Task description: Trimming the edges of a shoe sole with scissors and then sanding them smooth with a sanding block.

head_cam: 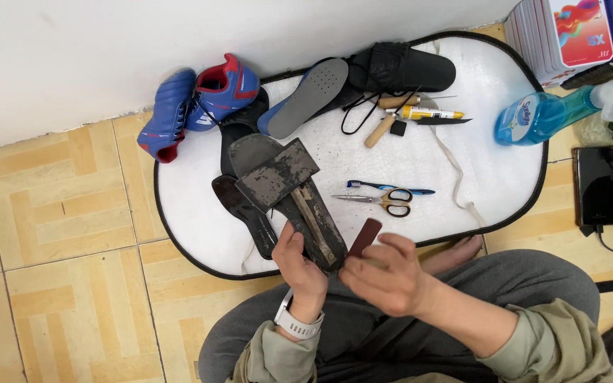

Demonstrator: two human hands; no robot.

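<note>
My left hand [298,262] grips the near end of a worn dark shoe sole [289,191], which lies lengthwise away from me with a scuffed grey piece across its upper part. My right hand [384,273] holds a small reddish-brown strip [365,236], like sandpaper, against the sole's near right edge. A white watch [296,324] sits on my left wrist. I sit cross-legged in grey trousers.
A white oval mat [491,156] with a black rim carries blue-and-red shoes [200,99], a grey insole [310,96], a black shoe [406,67], scissors [384,201], a blue toothbrush [388,187], a wooden-handled awl [381,128] and a glue tube [431,113]. A blue spray bottle [533,117], phone [596,186] and box [569,32] lie right.
</note>
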